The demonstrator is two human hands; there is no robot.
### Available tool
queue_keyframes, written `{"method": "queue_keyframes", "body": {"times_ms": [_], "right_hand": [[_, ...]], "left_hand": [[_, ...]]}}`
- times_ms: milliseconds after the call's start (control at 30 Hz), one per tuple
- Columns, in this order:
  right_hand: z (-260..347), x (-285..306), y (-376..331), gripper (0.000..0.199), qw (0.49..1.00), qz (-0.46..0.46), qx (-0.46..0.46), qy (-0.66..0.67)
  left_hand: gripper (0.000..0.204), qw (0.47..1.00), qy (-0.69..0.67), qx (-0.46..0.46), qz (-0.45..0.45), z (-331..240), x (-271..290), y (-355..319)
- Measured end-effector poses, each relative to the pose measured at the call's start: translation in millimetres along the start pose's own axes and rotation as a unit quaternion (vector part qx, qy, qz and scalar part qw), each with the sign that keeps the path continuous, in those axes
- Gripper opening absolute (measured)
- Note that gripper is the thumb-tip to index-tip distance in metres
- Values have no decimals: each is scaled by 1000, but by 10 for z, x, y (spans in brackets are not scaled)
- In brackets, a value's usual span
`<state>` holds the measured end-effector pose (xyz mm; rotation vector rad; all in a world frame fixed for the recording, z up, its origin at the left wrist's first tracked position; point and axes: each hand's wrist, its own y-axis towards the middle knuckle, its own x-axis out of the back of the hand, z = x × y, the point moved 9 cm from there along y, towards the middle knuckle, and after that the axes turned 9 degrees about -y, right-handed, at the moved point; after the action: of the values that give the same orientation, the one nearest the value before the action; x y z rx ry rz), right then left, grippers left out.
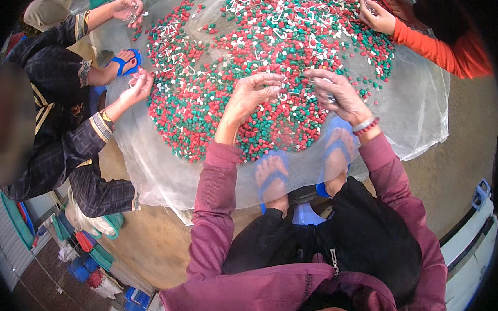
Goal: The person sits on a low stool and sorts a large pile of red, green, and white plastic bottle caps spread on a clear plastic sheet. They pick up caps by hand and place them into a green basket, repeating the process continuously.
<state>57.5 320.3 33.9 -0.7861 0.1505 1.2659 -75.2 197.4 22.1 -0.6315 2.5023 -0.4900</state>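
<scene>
Over the near middle of a wide heap of small red, green and white plastic pieces (206, 111), my two hands work close together. My left hand (247, 96) has its thumb and forefinger pinched at a small white hook-shaped plastic piece (282, 95). Just to its right, my right hand (345, 98) is curled, its fingers slightly smeared by motion. Something pale and shiny shows under those fingers, too unclear to name. White hook-shaped pieces (278, 33) lie scattered on top of the heap.
A translucent mesh sheet (420, 116) lies under the heap and partly over my blue sandals (271, 182). At left, a person in dark clothes holds small pieces in both hands (134, 90). An orange sleeve (435, 50) reaches in at upper right. Bundles (91, 271) lie lower left.
</scene>
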Motion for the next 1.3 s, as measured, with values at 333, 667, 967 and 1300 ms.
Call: {"method": "queue_keyframes", "body": {"times_ms": [333, 667, 967, 1300], "right_hand": [[-483, 91, 246, 30, 729, -143, 59, -667], [-250, -27, -75, 17, 995, 17, 14, 95], [-182, -53, -127, 22, 997, 38, 15, 62], [-519, -295, -139, 28, 973, 99, -31, 204]], "left_hand": [[69, 992, 85, -69, -67, -129, 80, -36], [35, 885, 448, -43, -114, 21, 377, -309], [7, 945, 275, -95, -150, -116, 324, -305], [23, 986, -159, 37, 31, 85, -27, -375]]}}
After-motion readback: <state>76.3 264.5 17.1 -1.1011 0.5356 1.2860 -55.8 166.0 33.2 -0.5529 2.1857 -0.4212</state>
